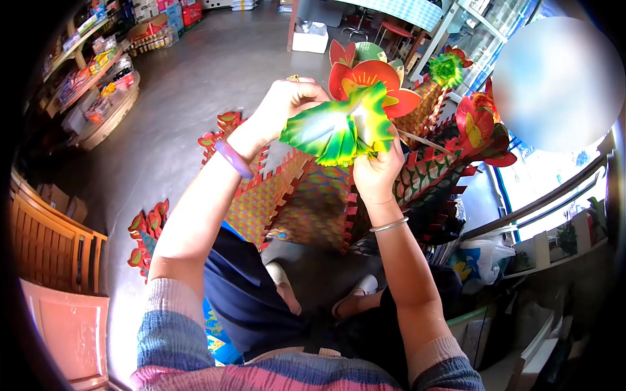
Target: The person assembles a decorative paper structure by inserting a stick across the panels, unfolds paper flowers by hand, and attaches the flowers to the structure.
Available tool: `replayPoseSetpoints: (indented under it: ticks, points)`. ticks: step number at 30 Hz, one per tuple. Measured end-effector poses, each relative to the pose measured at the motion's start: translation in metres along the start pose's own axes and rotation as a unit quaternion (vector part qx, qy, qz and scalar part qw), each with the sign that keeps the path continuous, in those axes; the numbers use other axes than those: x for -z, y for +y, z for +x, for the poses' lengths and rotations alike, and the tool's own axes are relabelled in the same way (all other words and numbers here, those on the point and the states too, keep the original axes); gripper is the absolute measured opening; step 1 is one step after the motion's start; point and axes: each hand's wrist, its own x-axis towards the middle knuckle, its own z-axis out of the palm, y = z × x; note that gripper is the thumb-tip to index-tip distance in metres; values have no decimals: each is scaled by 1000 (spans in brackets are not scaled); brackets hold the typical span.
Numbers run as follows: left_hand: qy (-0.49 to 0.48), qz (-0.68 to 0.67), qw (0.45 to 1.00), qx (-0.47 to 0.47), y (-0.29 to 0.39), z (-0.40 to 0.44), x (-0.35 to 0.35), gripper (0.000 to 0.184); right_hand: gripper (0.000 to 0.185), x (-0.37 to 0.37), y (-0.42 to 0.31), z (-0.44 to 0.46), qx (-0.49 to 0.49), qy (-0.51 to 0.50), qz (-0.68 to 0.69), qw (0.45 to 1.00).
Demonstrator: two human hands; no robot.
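Observation:
Up in front of me is a glossy green and yellow pleated paper leaf (339, 130), fanned out in folds. My left hand (293, 104) has its fingers curled at the leaf's upper left edge, the fingertips partly hidden behind it. Lower down, my right hand (379, 171) is closed on the leaf's right side, its thumb near the folds. Just behind the leaf shows a large red paper flower (373, 73) with a yellow centre; I cannot tell whether my fingers touch it. A thin stick (427, 142) runs rightward from behind my right hand.
A large patterned paper structure (313, 202) with red notched edges stands before my knees. More red paper flowers (476, 127) are at right, others (149, 234) at left. Stocked shelves (98, 85) stand far left, a wooden chair (49, 234) nearer, a plastic bag (482, 254) at right.

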Motion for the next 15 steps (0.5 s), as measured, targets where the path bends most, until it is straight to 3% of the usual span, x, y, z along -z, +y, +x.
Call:
replayPoseSetpoints:
  ticks: [7,8,10,11,12,13,14,15]
  points:
    - [-5,-45,998,32,-10,7,-1,11,28,3,-9,4,-2,1,-13,1000]
    - [-16,36,999,-13,-7,9,1,11,26,1,-3,-1,-14,14,-11,1000]
    - [-73,-20,997,15,-8,10,5,16,23,3,-4,-4,-34,2,-12,999]
    - [-82,-136,983,88,-7,9,3,20,23,9,-10,-2,-36,-17,2,999]
    - [-93,-146,980,96,-10,9,3,25,23,13,-12,-3,-42,-34,6,999]
    - [-70,-268,952,130,20,10,-6,27,24,11,-7,-6,-26,-30,16,999]
    - [-57,-196,969,141,6,10,-5,26,25,11,-2,-8,-9,-32,4,999]
    - [-103,-16,986,133,26,15,-1,25,24,17,-4,-3,31,-22,-53,998]
